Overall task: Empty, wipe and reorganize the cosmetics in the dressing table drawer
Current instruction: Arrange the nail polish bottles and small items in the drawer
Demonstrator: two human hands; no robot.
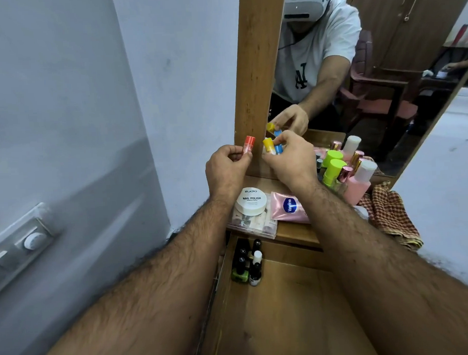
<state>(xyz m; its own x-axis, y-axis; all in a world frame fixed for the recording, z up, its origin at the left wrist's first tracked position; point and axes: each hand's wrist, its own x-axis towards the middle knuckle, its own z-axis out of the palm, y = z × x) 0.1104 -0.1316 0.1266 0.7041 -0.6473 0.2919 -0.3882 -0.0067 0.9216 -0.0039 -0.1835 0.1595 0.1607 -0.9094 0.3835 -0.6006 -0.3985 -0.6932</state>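
Nearest the camera, the open drawer (287, 309) of the dressing table is seen, its wooden floor mostly bare; in its far left corner a small cluster of nail polish bottles (247, 262) is stood upright, among them a green one, several with black caps and one with a white cap. Just beyond the drawer, on the table top (297, 232), a clear flat pouch (252, 224) holding small packets is laid, and a round white tub of nail polish remover wipes (251, 200) is set on top of it. Beside the tub, a pink Vaseline tube (289, 207) is lying flat. To the right, a checked cloth (390, 216) is draped over the table edge. Above the table top, both hands are raised in front of the mirror frame (260, 63). A small tube with a red cap (248, 145) is pinched upright between thumb and fingers of the left hand (227, 169). Two small tubes, one with a yellow cap (268, 145) and one with a blue cap (278, 149), are gripped together in the curled fingers of the right hand (291, 158). Farther back, against the mirror (370, 64), a group of upright bottles is gathered: one with a lime green cap (334, 167), a pink bottle with a white cap (361, 182), and some with rose-gold caps (345, 173). In the mirror, the person's reflection is shown.
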